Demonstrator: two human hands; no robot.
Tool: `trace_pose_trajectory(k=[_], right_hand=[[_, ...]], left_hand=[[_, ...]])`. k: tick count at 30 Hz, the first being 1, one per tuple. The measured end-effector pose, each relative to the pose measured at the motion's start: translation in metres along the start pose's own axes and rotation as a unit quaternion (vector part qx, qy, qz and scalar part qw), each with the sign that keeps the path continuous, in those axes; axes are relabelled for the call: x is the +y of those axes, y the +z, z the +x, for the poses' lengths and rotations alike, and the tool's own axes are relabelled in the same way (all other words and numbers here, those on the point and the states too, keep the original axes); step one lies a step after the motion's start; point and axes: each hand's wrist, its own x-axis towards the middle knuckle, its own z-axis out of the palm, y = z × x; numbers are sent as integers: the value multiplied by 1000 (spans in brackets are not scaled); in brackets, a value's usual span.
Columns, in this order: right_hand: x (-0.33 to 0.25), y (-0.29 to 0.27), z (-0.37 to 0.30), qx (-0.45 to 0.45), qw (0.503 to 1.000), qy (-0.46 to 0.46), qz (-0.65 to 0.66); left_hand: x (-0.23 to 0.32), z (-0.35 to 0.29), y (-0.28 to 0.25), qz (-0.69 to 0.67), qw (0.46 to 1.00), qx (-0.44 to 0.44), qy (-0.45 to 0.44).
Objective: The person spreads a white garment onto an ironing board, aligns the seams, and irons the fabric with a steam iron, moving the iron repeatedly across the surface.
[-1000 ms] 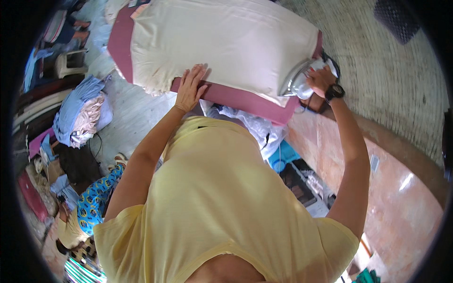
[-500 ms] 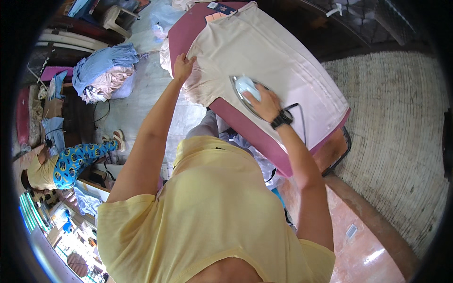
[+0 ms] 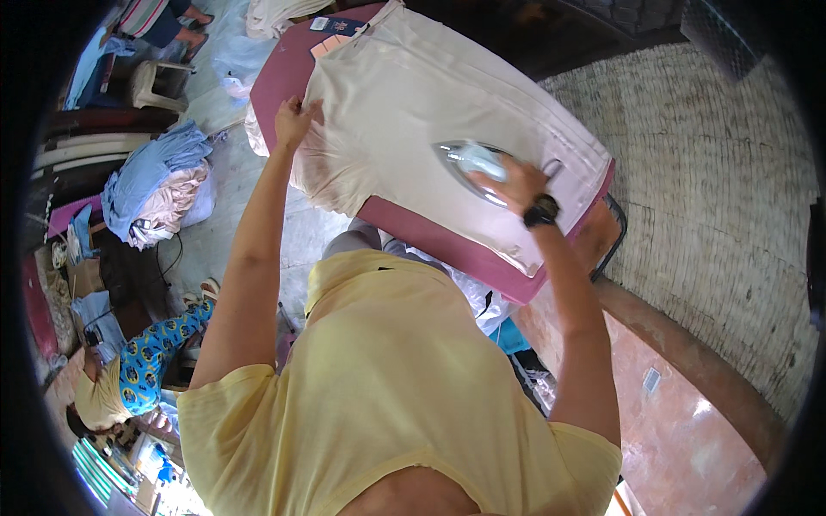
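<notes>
A cream garment [image 3: 404, 95] lies spread over a maroon-covered ironing board [image 3: 280, 64]. In my right hand [image 3: 519, 185] is the handle of a pale blue iron [image 3: 475, 163], its metal soleplate flat on the cloth and its tip toward the left. The iron's cord shows just beyond my wrist, which wears a black watch. At the garment's left edge, above a bunched, wrinkled part, my left hand [image 3: 294, 125] is closed on the fabric between thumb and fingers. A dark paper tag [image 3: 335, 25] rests at the garment's far end.
To the left, a pile of blue and pink clothes [image 3: 159, 185] sits near a plastic stool [image 3: 161, 84]. Someone in patterned blue trousers [image 3: 159, 361] is at the lower left; another person's legs [image 3: 176, 34] show at the far left. A ridged mat [image 3: 688, 189] lies right of the board.
The iron and my right hand have slid rightward over the garment, toward its right end. My left hand stays at the left edge. The whole view has shifted, bringing another person's legs into sight.
</notes>
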Motion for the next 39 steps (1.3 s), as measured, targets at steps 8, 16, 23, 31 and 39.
trace_pose_trajectory(k=[8,16,23,31,39], right_hand=[[111,31,-32,135,988,-62,34],[-153,37,112,101,981,-63,150],[-71,36,72,142,985,-18,99],[119,39,-82,246,832,494,67],[106,66,-205,294,864,358,195]], left_hand=[[-15,16,9,-308,947,-59,-75],[5,-15,21,14,969,212,126],[97,-102,84,21,923,21,383],[126,-137,121,180,864,-106,458],[125,-136,121,195,859,-108,460]])
